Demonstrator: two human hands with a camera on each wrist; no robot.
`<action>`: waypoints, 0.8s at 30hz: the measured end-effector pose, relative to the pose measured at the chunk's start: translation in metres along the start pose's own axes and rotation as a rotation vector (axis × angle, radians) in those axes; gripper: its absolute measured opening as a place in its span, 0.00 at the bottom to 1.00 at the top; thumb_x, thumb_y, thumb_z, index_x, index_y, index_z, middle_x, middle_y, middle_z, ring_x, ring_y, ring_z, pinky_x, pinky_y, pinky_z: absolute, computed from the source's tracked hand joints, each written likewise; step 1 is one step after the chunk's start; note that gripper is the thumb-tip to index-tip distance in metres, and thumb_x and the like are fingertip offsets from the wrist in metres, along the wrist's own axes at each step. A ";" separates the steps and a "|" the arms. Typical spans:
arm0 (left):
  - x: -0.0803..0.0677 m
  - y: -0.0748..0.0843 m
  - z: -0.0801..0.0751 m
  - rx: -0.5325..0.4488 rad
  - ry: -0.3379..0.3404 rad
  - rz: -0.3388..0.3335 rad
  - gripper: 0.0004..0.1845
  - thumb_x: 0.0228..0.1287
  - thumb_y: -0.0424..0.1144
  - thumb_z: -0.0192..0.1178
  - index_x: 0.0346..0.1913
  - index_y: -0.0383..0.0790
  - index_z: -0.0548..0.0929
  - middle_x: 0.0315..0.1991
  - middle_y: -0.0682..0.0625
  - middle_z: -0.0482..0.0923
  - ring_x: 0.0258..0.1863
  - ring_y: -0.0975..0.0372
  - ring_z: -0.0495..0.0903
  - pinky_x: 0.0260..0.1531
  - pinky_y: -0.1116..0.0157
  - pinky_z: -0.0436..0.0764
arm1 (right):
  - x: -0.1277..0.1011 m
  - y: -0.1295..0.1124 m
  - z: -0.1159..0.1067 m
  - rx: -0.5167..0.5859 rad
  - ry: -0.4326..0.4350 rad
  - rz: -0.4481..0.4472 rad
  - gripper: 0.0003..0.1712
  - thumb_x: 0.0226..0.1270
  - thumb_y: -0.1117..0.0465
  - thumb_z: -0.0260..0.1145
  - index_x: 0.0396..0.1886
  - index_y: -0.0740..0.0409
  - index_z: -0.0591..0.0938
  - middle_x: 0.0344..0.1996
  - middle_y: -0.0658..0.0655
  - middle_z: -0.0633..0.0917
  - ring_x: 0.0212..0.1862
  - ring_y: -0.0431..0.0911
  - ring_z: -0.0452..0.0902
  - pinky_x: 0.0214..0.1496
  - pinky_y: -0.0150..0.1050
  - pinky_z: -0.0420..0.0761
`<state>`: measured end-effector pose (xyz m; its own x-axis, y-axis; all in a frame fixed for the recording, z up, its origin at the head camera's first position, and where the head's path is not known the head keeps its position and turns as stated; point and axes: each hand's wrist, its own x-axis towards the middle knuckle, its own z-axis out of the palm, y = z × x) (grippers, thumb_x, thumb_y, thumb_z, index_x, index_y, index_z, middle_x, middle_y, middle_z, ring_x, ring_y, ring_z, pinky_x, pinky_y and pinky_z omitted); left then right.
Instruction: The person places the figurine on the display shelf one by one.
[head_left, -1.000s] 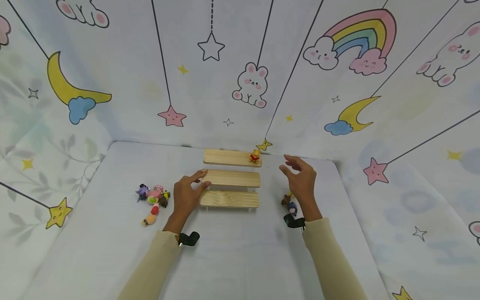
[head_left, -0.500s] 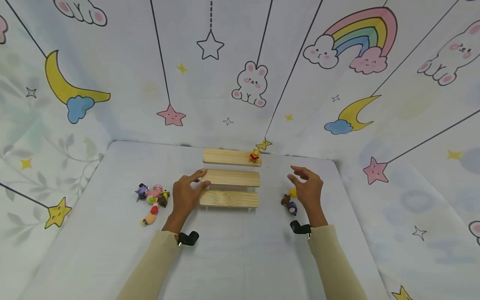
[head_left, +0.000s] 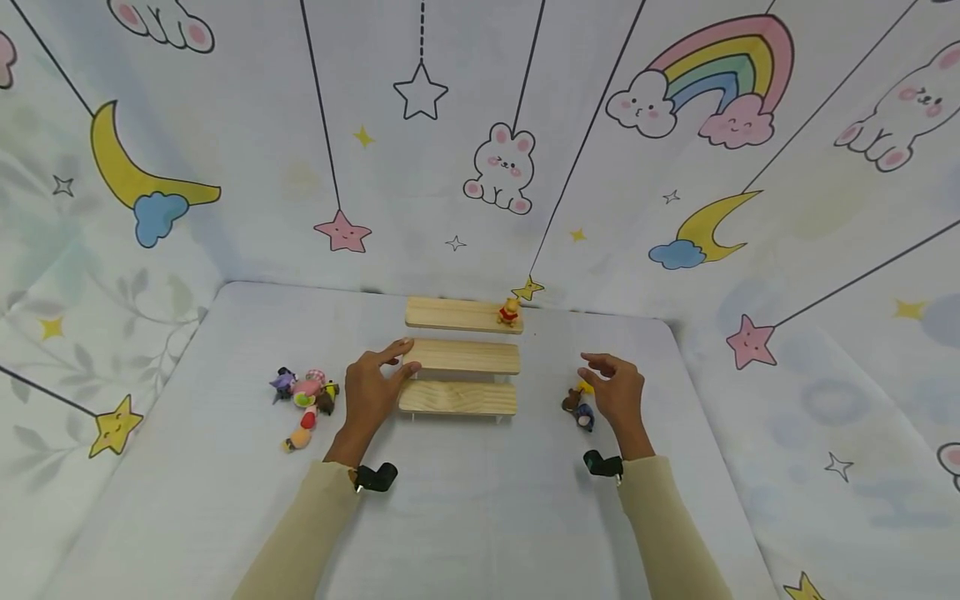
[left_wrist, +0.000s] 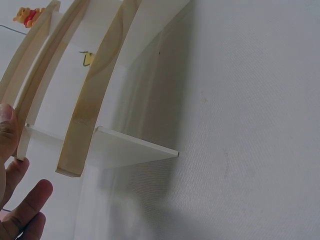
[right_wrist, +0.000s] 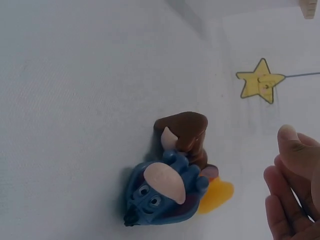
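Right hand: the right hand (head_left: 618,392) hangs over the right side of the table (head_left: 487,508), thumb and fingers loosely curved with a gap between them, holding nothing.
Just changed: over the last second this hand has drifted right and nearer, away from the level of the far board (head_left: 450,313); its thumb and forefinger look somewhat closer together.
Right figures: a yellow figure (head_left: 586,387), a brown figure (right_wrist: 187,127) and a blue donkey figure (right_wrist: 162,192) lie bunched on the table; the fingers are near the yellow one but apart from it in the right wrist view.
Left hand: the left hand (head_left: 372,383) pinches the left end of the middle board (head_left: 468,357) between thumb and fingers, unmoved since the earlier views.
Stand: three wooden boards in a row from far to near, the near board (head_left: 457,398) with a white support (left_wrist: 137,146) under it.
Bear figure: the bear (head_left: 508,315) is on the right end of the far board, same place as a second ago.
Left figures: a colourful cluster (head_left: 306,390) lies left of the left hand.
Meaning: judging by this, the free hand is now best placed for the right figures, while the other seems to steady the stand.
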<state>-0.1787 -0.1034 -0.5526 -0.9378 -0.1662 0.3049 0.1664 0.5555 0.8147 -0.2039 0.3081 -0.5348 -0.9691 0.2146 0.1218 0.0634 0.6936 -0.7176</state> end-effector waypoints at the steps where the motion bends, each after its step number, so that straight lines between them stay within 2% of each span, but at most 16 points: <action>1: 0.000 0.000 0.000 0.000 -0.001 -0.001 0.27 0.61 0.49 0.76 0.63 0.51 0.88 0.61 0.48 0.88 0.46 0.46 0.88 0.45 0.49 0.79 | 0.000 0.002 0.001 -0.003 -0.002 0.003 0.16 0.71 0.60 0.76 0.57 0.54 0.91 0.54 0.63 0.90 0.60 0.60 0.81 0.65 0.58 0.80; 11: 0.000 -0.002 0.001 0.002 -0.001 0.005 0.27 0.60 0.50 0.76 0.63 0.51 0.88 0.61 0.50 0.88 0.45 0.49 0.88 0.42 0.53 0.80 | -0.002 0.020 0.006 -0.022 -0.024 0.063 0.15 0.72 0.62 0.75 0.56 0.57 0.91 0.55 0.65 0.90 0.60 0.61 0.83 0.66 0.59 0.81; 20: 0.000 -0.003 0.001 0.010 0.000 -0.005 0.27 0.60 0.50 0.77 0.64 0.54 0.88 0.60 0.51 0.89 0.45 0.50 0.88 0.41 0.54 0.81 | -0.001 0.026 0.006 -0.024 -0.004 0.087 0.14 0.72 0.65 0.74 0.55 0.56 0.91 0.55 0.65 0.90 0.57 0.63 0.87 0.61 0.58 0.85; 24: 0.001 -0.003 0.001 0.009 0.008 0.007 0.27 0.60 0.49 0.77 0.63 0.51 0.88 0.60 0.50 0.89 0.45 0.50 0.88 0.40 0.53 0.80 | -0.002 0.032 0.006 -0.040 0.006 0.087 0.13 0.72 0.67 0.73 0.53 0.56 0.92 0.53 0.65 0.91 0.56 0.62 0.88 0.59 0.58 0.86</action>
<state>-0.1800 -0.1047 -0.5551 -0.9340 -0.1691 0.3148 0.1704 0.5636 0.8083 -0.2014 0.3261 -0.5618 -0.9581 0.2792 0.0646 0.1567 0.6991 -0.6976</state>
